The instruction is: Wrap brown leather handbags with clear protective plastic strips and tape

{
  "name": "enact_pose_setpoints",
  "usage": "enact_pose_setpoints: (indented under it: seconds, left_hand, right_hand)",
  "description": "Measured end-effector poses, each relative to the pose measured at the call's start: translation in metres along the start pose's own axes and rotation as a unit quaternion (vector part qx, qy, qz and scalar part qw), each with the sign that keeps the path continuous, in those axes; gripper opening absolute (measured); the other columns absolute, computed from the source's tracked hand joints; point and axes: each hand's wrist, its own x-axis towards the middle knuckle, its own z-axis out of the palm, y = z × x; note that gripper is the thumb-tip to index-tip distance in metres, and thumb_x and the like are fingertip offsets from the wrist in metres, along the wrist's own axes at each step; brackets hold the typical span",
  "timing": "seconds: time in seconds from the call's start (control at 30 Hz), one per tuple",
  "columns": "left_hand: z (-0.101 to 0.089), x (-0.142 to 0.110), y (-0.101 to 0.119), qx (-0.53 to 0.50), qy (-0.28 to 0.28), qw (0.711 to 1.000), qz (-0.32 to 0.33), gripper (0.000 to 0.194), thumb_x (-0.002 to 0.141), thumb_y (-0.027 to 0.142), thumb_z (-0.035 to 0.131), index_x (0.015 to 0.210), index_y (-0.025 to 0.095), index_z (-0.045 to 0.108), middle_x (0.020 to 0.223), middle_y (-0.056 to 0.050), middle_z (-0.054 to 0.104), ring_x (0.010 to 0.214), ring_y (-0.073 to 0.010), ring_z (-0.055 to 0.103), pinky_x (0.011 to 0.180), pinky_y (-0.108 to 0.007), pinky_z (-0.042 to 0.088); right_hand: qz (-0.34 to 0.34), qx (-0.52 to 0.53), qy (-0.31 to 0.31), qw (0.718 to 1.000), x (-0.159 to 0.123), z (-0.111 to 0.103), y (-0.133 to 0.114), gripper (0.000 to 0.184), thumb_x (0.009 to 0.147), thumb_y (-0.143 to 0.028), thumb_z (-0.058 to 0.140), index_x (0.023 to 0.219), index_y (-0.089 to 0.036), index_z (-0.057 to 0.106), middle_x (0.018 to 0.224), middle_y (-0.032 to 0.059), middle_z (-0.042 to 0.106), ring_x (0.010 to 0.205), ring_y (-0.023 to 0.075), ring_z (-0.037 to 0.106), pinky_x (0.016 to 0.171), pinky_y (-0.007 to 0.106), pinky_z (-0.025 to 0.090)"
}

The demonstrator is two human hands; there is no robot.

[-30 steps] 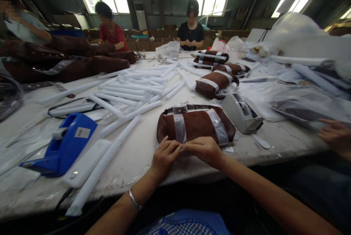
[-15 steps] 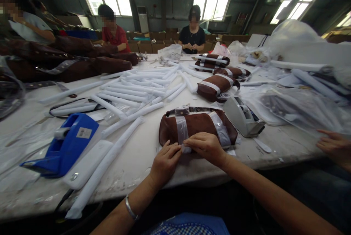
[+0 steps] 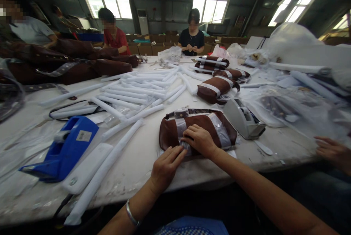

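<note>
So on my left there's a blue tape dispenser on the worktop, with a white rounded slab beside it and a long white wrapped tube lying along that. A bunch of similar white tubes is spread out further back. My left hand has its fingertips on the near edge of the brown bag, right at a clear band. My right hand is next to it, fingers bent onto the same band, so both hands are close together. Can't tell if either is really pinching it. The bag lies in front of me, and just right of it is a grey tape dispenser.
</note>
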Motion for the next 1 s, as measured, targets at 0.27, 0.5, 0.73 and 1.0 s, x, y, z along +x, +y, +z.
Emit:
enact_pose_setpoints:
  seconds: [0.27,0.5,0.73,1.0]
  left_hand:
    - [-0.002,0.003,0.002,0.002,-0.020,1.000,-0.006,0.048,0.091,0.003,0.045,0.135,0.018,0.057,0.130,-0.005,0.067,0.115,-0.0203,0.065,0.103,-0.037,0.053]
    - [0.007,0.001,0.000,0.013,0.018,1.000,0.006,0.057,0.089,0.002,0.043,0.141,0.021,0.052,0.127,-0.002,0.068,0.112,-0.0217,0.067,0.101,-0.038,0.054]
    - [0.008,0.001,0.000,0.024,0.024,0.999,0.015,0.056,0.089,0.004,0.042,0.141,0.022,0.052,0.127,-0.001,0.068,0.111,-0.0214,0.067,0.102,-0.037,0.053]
    - [0.010,-0.004,-0.004,0.064,0.017,0.997,0.027,0.050,0.090,0.002,0.041,0.133,0.020,0.060,0.127,0.002,0.068,0.113,-0.0161,0.066,0.110,-0.030,0.045]
  right_hand:
    - [0.053,-0.073,0.065,0.994,-0.018,-0.030,0.028,0.013,0.096,-0.030,0.059,0.099,-0.022,0.068,0.092,0.0051,0.071,0.085,0.0199,0.065,0.081,0.032,0.049]
    - [0.386,-0.131,0.168,0.898,-0.084,-0.132,0.138,0.029,0.088,-0.033,0.062,0.112,-0.019,0.070,0.143,0.0122,0.054,0.143,0.0330,0.033,0.118,0.054,0.020]
    - [0.587,0.111,0.134,0.791,-0.096,-0.138,0.196,0.029,0.078,-0.044,0.068,0.071,-0.017,0.076,0.102,0.0145,0.074,0.112,0.0328,0.061,0.095,0.044,0.044]
    - [0.530,0.217,0.302,0.762,-0.091,-0.142,0.183,0.036,0.062,-0.049,0.080,0.077,-0.017,0.077,0.136,0.0118,0.062,0.118,0.0282,0.061,0.095,0.035,0.049]
